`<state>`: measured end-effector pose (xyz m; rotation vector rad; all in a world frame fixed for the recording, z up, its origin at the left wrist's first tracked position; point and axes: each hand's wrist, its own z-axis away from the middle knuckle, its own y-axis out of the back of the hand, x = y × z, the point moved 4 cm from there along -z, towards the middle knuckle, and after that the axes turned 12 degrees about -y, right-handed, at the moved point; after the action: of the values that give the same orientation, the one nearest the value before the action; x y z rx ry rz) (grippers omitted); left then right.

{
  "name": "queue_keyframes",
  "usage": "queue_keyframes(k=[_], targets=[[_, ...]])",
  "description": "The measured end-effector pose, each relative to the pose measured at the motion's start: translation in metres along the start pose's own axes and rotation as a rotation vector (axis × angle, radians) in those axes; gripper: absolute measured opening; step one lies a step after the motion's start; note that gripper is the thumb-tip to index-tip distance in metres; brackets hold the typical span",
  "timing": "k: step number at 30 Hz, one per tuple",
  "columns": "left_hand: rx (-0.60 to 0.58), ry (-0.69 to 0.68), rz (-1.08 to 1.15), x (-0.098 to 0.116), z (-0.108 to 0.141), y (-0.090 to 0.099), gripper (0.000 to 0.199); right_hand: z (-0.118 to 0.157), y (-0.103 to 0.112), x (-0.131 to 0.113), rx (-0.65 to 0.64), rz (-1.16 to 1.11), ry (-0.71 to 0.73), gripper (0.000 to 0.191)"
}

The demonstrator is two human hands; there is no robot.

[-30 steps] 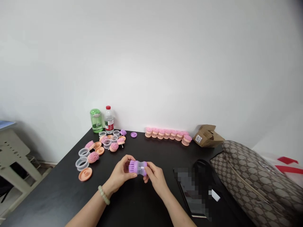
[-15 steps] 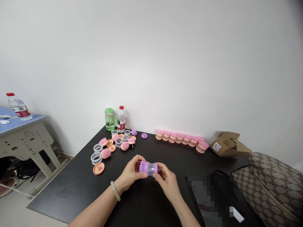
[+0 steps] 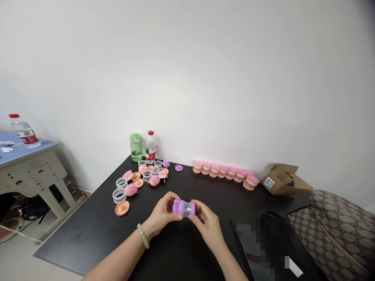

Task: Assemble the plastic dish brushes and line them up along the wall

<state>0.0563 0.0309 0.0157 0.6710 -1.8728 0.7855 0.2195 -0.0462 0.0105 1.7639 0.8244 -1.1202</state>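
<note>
Between both hands, above the black table, lies a purple scalp massage brush on its side, with a clear middle ring. My left hand is closed round its bristled end. At the purple base end, my right hand grips with thumb and fingers. Left of the hands are loose parts: pink bristle heads, clear rings and orange discs. A purple bristle head and a purple disc lie farther back.
Assembled pink brushes stand in a row along the wall. A green bottle and a red-capped water bottle stand at the back left corner. To the right are a brown paper bag, a black bag and a patterned cloth item.
Both hands keep their hold on the purple brush, almost unmoved. The view has shifted very slightly.
</note>
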Motion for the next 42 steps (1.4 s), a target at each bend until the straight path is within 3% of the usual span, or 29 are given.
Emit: queue_keyframes(k=[6, 18, 26, 28, 31, 35, 39, 42], targets=[[-0.046, -0.037, -0.08, 0.001, -0.002, -0.001, 0.058, -0.001, -0.004, 0.006, -0.062, -0.072, -0.112, 0.041], [-0.107, -0.173, -0.225, 0.003, -0.003, -0.002, 0.058, 0.001, -0.006, -0.007, -0.123, -0.136, -0.224, 0.043], [-0.095, -0.182, -0.25, -0.002, -0.002, -0.001, 0.058, 0.0, -0.009, 0.01, -0.141, -0.129, -0.243, 0.037], [-0.067, -0.154, -0.286, -0.004, -0.002, 0.001, 0.057, 0.0, -0.007, 0.013, -0.073, -0.086, -0.186, 0.036], [-0.042, -0.157, -0.45, -0.003, -0.002, 0.003, 0.047, 0.002, -0.003, 0.006, 0.069, 0.103, 0.038, 0.044], [-0.07, -0.222, -0.65, 0.007, 0.0, 0.0, 0.042, 0.006, -0.008, -0.006, 0.051, 0.325, 0.262, 0.046], [-0.115, -0.245, -0.724, 0.009, 0.002, -0.004, 0.047, 0.008, -0.014, -0.01, -0.01, 0.418, 0.259, 0.051], [-0.17, -0.254, -0.719, 0.004, 0.004, -0.007, 0.048, 0.007, -0.017, -0.009, -0.041, 0.501, 0.164, 0.041]])
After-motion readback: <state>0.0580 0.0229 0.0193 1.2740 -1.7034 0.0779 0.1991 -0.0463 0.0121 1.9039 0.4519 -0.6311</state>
